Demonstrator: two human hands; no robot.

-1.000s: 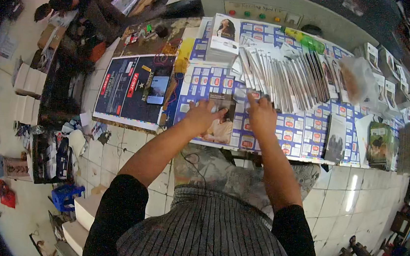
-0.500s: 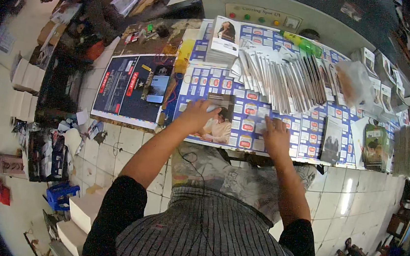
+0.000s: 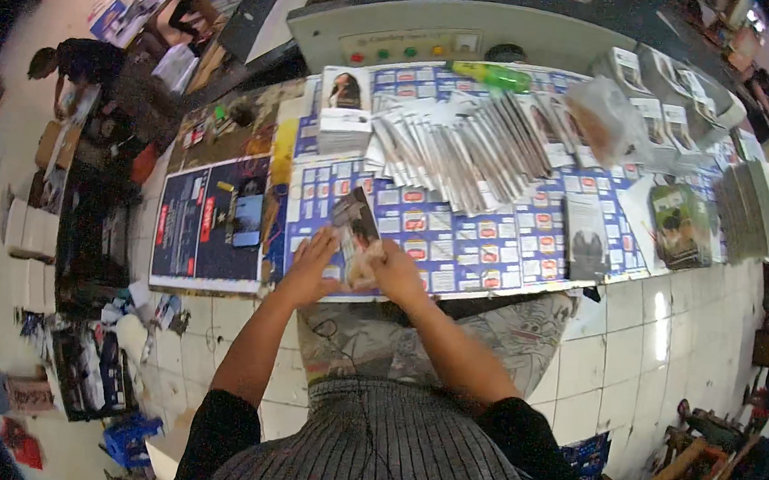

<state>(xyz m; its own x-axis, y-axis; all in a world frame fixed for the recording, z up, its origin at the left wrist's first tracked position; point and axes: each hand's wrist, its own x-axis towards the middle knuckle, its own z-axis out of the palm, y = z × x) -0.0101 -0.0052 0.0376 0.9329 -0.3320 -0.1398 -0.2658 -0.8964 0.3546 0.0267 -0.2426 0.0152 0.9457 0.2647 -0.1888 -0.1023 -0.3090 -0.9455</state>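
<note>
The left hand (image 3: 310,268) has fingers extended beside the photo-covered booklet (image 3: 354,226); no grip shows. The booklet lies between both hands, long axis pointing away from the person, far end angled left. The right hand (image 3: 399,274), partly curled, meets its right edge; grip cannot be determined. Blue printed sheet (image 3: 490,271) extends rightward to a grey booklet (image 3: 586,236).

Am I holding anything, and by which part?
Your right hand apparently holds the printed leaflet by its lower right edge; your left hand is at its left edge.
</note>
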